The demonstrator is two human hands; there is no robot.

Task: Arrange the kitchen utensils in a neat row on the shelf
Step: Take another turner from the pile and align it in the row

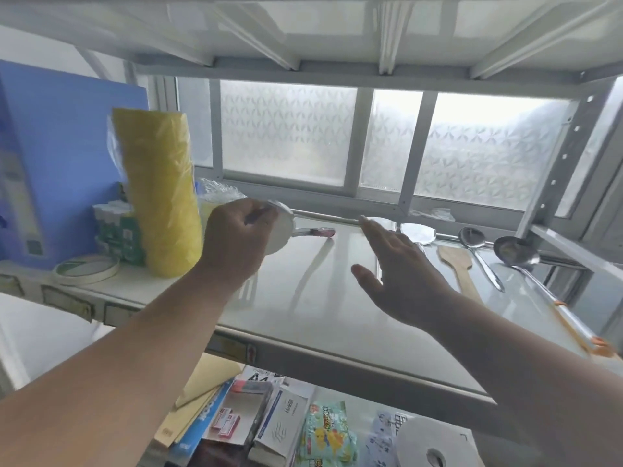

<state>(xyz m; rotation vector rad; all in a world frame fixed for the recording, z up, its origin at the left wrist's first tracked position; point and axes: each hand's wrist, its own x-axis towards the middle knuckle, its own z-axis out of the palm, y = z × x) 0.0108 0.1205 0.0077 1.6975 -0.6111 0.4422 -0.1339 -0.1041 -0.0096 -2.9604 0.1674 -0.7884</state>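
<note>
My left hand (pixel 236 237) is closed on a white round utensil (pixel 282 230) at the back left of the white shelf (pixel 303 305); its metal handle with a reddish end (pixel 315 232) points right. My right hand (pixel 397 274) hovers open over the shelf's middle, fingers spread, holding nothing. Just past its fingertips lies a flat shiny metal turner (pixel 418 232). Further right lie a wooden spatula (pixel 455 261), a metal spoon (pixel 472 237) and a metal ladle (pixel 515 252). A long utensil with orange tips (pixel 573 332) lies along the right edge.
A yellow wrapped stack (pixel 161 197), green packs (pixel 118 230), a tape roll (pixel 86 269) and a blue box (pixel 50 163) crowd the shelf's left end. A frosted window (pixel 290 129) stands behind, another shelf close overhead. The lower shelf holds boxes, packets and a white roll (pixel 435 443).
</note>
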